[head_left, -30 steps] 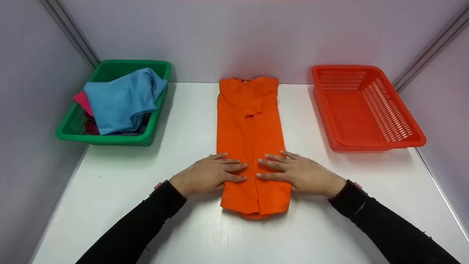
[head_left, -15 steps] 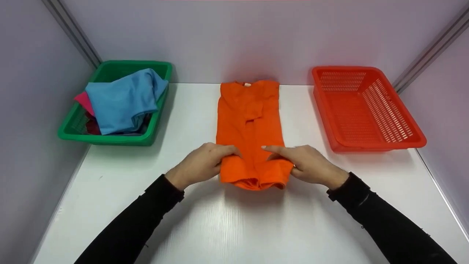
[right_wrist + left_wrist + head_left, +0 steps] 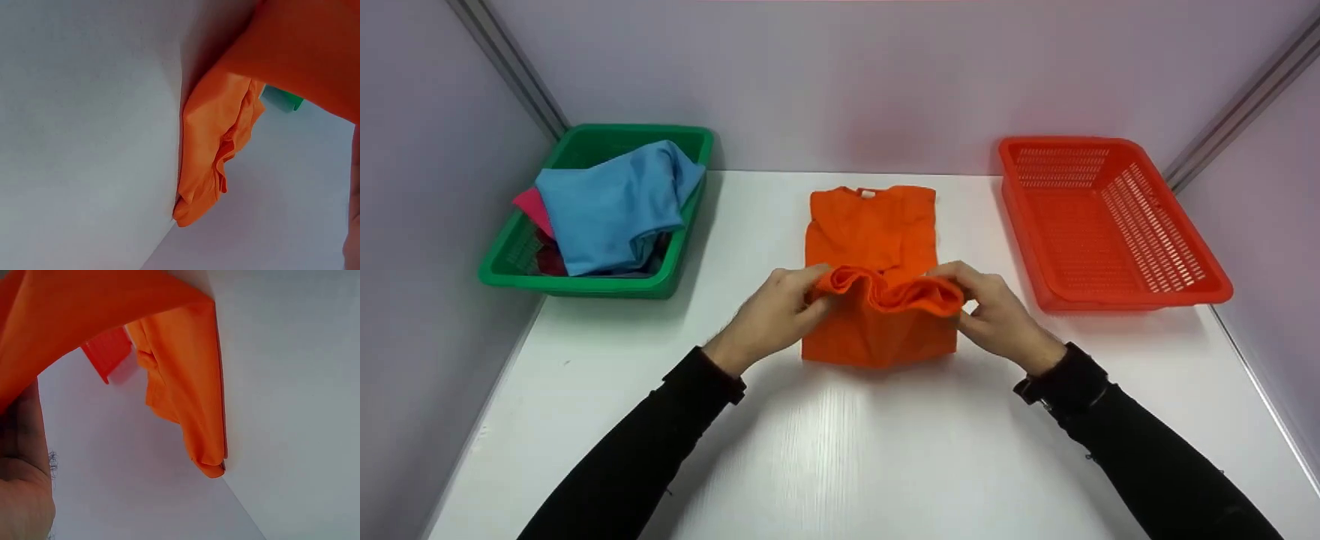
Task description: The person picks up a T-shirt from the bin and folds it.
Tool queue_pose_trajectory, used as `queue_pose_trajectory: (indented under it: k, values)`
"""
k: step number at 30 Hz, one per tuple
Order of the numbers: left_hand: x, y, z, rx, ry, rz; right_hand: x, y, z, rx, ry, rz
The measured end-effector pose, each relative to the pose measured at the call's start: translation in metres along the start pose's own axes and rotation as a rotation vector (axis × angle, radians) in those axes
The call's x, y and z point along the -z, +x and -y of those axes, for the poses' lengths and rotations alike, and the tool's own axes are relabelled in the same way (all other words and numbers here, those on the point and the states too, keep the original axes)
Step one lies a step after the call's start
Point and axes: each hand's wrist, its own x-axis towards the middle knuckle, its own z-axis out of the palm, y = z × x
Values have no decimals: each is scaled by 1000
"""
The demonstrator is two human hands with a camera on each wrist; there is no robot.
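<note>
An orange shirt, folded into a long strip, lies on the white table with its collar and a small white label at the far end. Its near end is lifted and doubled back over the middle, the layered hem curling in waves. At the hem's left corner my left hand pinches the cloth between thumb and fingers. My right hand grips the opposite corner the same way. In the left wrist view the raised orange cloth stretches from the fingers; the right wrist view shows the raised flap too.
A green basket at the back left holds a blue cloth, with pink and dark red cloth under it. A red basket with nothing in it stands at the back right. A pale wall rises behind the table.
Both hands went from lying flat on the shirt to gripping its near hem. They have lifted it and carried it away from the body, over the shirt's middle. The collar end slid slightly nearer.
</note>
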Motion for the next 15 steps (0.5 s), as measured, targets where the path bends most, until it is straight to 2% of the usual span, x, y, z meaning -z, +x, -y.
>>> queue_pose_trajectory:
  k: [4,7,11,15]
  values:
    - [1,14,6,64,-8,-28,-3,11,-11,-181,-17,-104]
    - [0,26,13,126,5,-22,-7,20,-21,-308,-49,-125]
    - [-2,40,24,190,52,-8,-12,26,-34,-437,-90,-74]
    - [-5,50,34,223,124,10,-16,28,-46,-515,-115,-11]
